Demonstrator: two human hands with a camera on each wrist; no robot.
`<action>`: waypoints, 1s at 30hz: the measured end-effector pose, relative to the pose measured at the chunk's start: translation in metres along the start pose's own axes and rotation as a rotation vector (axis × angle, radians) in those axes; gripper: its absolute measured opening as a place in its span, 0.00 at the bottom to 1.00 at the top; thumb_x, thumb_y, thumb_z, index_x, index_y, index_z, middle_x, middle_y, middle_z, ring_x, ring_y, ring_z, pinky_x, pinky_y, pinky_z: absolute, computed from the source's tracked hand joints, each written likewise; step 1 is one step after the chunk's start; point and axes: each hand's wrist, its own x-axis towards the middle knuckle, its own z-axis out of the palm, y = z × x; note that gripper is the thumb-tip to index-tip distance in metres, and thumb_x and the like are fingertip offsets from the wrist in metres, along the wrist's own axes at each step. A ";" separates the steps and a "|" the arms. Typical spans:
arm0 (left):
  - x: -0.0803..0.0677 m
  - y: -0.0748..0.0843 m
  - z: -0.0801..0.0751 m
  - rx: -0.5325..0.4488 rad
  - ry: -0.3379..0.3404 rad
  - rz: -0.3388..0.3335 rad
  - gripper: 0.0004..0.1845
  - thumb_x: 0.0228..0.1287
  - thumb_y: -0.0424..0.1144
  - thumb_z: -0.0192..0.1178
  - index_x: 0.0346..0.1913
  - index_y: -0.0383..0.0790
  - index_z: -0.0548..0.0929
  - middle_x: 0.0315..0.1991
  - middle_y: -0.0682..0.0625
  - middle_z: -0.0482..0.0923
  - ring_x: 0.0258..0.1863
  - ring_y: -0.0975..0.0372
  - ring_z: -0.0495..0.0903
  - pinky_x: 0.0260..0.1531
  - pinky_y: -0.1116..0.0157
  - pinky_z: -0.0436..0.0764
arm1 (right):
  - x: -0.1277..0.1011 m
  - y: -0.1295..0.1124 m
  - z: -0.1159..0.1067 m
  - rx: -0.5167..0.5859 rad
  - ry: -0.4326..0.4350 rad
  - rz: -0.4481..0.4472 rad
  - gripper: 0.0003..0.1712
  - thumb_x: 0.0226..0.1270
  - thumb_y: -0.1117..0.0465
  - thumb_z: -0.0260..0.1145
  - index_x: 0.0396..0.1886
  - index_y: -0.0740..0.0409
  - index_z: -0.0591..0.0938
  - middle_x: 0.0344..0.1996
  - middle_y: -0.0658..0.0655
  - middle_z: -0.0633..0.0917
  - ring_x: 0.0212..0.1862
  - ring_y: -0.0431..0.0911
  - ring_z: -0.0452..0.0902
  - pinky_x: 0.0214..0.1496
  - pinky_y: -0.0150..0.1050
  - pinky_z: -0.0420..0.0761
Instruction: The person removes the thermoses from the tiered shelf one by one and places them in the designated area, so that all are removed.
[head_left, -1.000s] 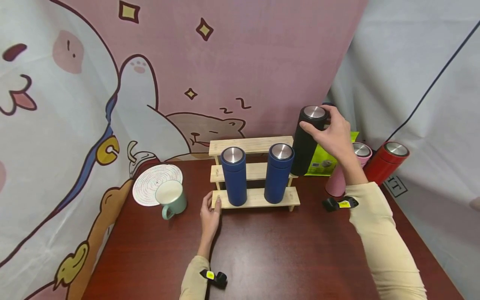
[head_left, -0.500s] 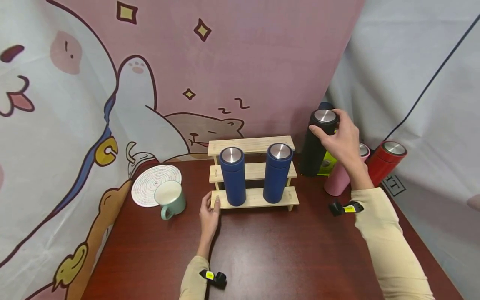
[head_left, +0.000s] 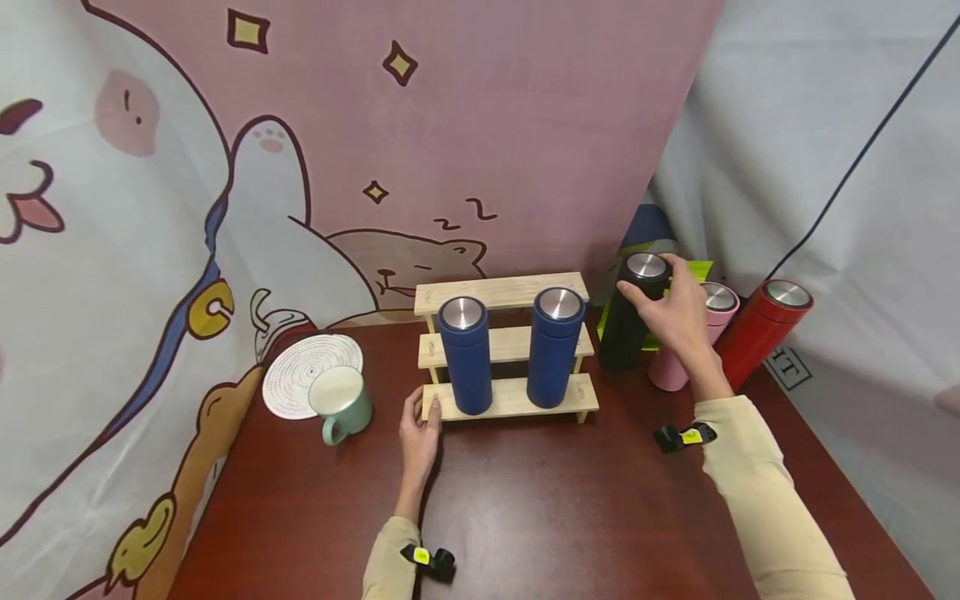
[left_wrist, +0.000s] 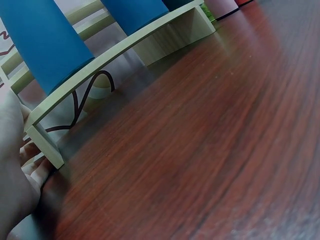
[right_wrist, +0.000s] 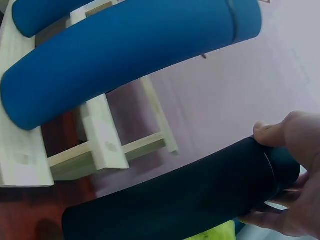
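Note:
My right hand [head_left: 681,308] grips a black thermos bottle [head_left: 627,327] near its steel-topped lid, thumb on one side and fingers on the other. The bottle stands upright just right of a three-tier wooden rack [head_left: 517,390]; whether its base touches the table I cannot tell. Two blue thermos bottles [head_left: 471,367] [head_left: 553,358] stand apart on the rack's lowest tier. With the thumb on top and fingers around the end, my left hand [head_left: 420,429] holds the left end of that tier. In the left wrist view, those fingers [left_wrist: 42,172] curl behind the rack's leg.
A pink bottle [head_left: 667,371] and a red bottle [head_left: 765,333] stand close to the right of the black one. Behind it are a yellow-green package [head_left: 699,270] and a dark blue object [head_left: 647,225]. A green mug [head_left: 348,408] and a round woven mat [head_left: 292,387] lie left.
My right hand has carried the black thermos bottle rightward, away from the rack's right end, then lowered it toward the table. My left hand stays on the rack.

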 end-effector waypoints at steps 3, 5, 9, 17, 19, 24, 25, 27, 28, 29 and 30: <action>0.000 0.000 0.000 0.010 -0.004 -0.001 0.24 0.73 0.33 0.60 0.68 0.27 0.72 0.66 0.32 0.75 0.68 0.43 0.73 0.62 0.43 0.73 | -0.003 0.007 0.004 0.001 0.001 0.022 0.44 0.66 0.49 0.71 0.72 0.68 0.65 0.63 0.75 0.75 0.64 0.68 0.70 0.66 0.64 0.68; -0.001 0.000 0.000 0.016 -0.007 -0.001 0.24 0.73 0.33 0.60 0.68 0.27 0.72 0.65 0.32 0.75 0.68 0.43 0.73 0.62 0.44 0.73 | -0.005 0.012 0.008 0.006 0.010 0.026 0.43 0.66 0.50 0.71 0.72 0.68 0.65 0.63 0.74 0.75 0.64 0.68 0.70 0.67 0.64 0.68; 0.000 0.001 -0.001 0.017 -0.009 -0.002 0.25 0.73 0.33 0.59 0.68 0.27 0.71 0.66 0.32 0.75 0.68 0.43 0.73 0.62 0.44 0.73 | -0.009 0.019 0.018 0.016 0.031 0.032 0.43 0.65 0.51 0.72 0.71 0.69 0.66 0.63 0.74 0.75 0.63 0.67 0.71 0.67 0.63 0.69; 0.001 0.000 -0.001 0.018 -0.006 0.001 0.24 0.73 0.33 0.60 0.68 0.27 0.72 0.65 0.33 0.76 0.65 0.45 0.76 0.58 0.50 0.76 | -0.013 0.029 0.031 0.017 0.037 0.065 0.44 0.64 0.50 0.73 0.71 0.69 0.66 0.63 0.74 0.76 0.64 0.68 0.72 0.68 0.61 0.68; 0.001 0.000 -0.001 0.021 -0.003 0.005 0.24 0.73 0.33 0.60 0.68 0.28 0.72 0.64 0.33 0.77 0.65 0.46 0.76 0.58 0.51 0.76 | -0.013 0.030 0.033 0.016 0.036 0.063 0.44 0.64 0.50 0.73 0.71 0.68 0.66 0.63 0.74 0.76 0.64 0.68 0.71 0.68 0.61 0.68; 0.002 -0.001 0.000 0.019 0.008 0.011 0.24 0.73 0.32 0.60 0.68 0.28 0.73 0.64 0.33 0.77 0.65 0.45 0.76 0.57 0.51 0.76 | -0.014 0.031 0.035 0.004 0.014 0.057 0.46 0.63 0.48 0.73 0.71 0.68 0.65 0.63 0.74 0.76 0.65 0.69 0.70 0.68 0.62 0.67; 0.002 -0.001 0.000 0.020 0.008 0.012 0.24 0.73 0.32 0.60 0.68 0.28 0.73 0.64 0.33 0.77 0.65 0.45 0.76 0.57 0.51 0.76 | -0.015 0.032 0.035 -0.001 0.007 0.060 0.46 0.63 0.47 0.73 0.72 0.68 0.64 0.63 0.74 0.76 0.65 0.69 0.70 0.68 0.63 0.67; 0.002 -0.001 -0.001 0.018 0.007 0.014 0.24 0.73 0.32 0.60 0.68 0.27 0.73 0.63 0.33 0.77 0.64 0.45 0.76 0.57 0.50 0.76 | -0.016 0.033 0.033 -0.010 -0.011 0.067 0.47 0.64 0.47 0.72 0.72 0.68 0.64 0.63 0.75 0.75 0.66 0.69 0.70 0.69 0.63 0.67; 0.002 -0.001 -0.001 0.019 0.006 0.014 0.24 0.73 0.32 0.60 0.68 0.27 0.73 0.63 0.33 0.77 0.64 0.45 0.76 0.57 0.50 0.76 | -0.017 0.033 0.032 -0.015 -0.021 0.071 0.47 0.64 0.47 0.72 0.72 0.68 0.63 0.64 0.75 0.74 0.66 0.69 0.69 0.69 0.63 0.67; 0.001 -0.001 0.000 0.020 0.004 0.016 0.24 0.73 0.32 0.60 0.68 0.27 0.72 0.63 0.33 0.77 0.64 0.45 0.77 0.57 0.50 0.76 | -0.018 0.033 0.031 -0.021 -0.031 0.075 0.47 0.64 0.46 0.71 0.73 0.69 0.62 0.64 0.75 0.74 0.66 0.70 0.69 0.69 0.64 0.67; 0.001 -0.001 0.000 0.019 0.002 0.015 0.24 0.73 0.32 0.60 0.68 0.27 0.72 0.63 0.33 0.77 0.64 0.45 0.77 0.57 0.50 0.76 | -0.018 0.033 0.030 -0.024 -0.037 0.076 0.48 0.65 0.47 0.71 0.73 0.69 0.62 0.64 0.76 0.74 0.66 0.70 0.69 0.69 0.64 0.67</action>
